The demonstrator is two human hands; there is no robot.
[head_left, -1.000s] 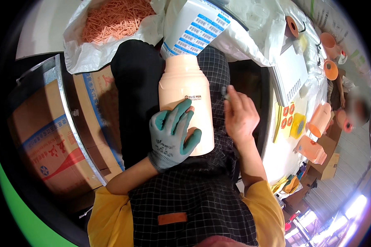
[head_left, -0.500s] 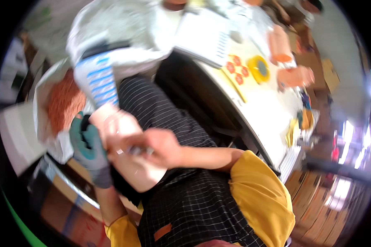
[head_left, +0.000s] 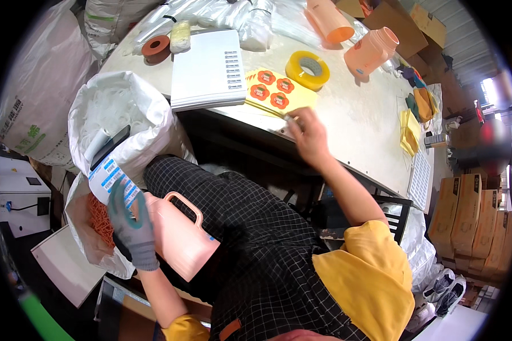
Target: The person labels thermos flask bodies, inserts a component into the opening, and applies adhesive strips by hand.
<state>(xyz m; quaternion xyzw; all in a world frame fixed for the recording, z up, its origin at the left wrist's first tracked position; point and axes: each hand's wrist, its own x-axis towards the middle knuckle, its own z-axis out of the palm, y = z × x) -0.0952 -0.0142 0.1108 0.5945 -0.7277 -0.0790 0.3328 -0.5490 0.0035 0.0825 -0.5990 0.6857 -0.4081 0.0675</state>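
Observation:
My left hand, in a grey and green knit glove, is closed round the upper end of a pink plastic jug. The jug lies tilted across my lap, its loop handle facing up and right. A sheet of white and blue labels reaches up beyond the gloved fingers; whether they grip it too is unclear. At the table's near edge, my bare right hand has its fingertips pinched beside yellow sheets of red flower-shaped stickers. Something small and dark shows at those fingertips, too little to name.
On the table are a white label stack, a yellow tape roll, a brown tape roll and pink jugs. White sacks stand to my left. Cartons are stacked far right.
My right hand has left the jug on my lap and moved up and right to the sticker sheets. The jug's handle now shows. My left hand still holds the jug.

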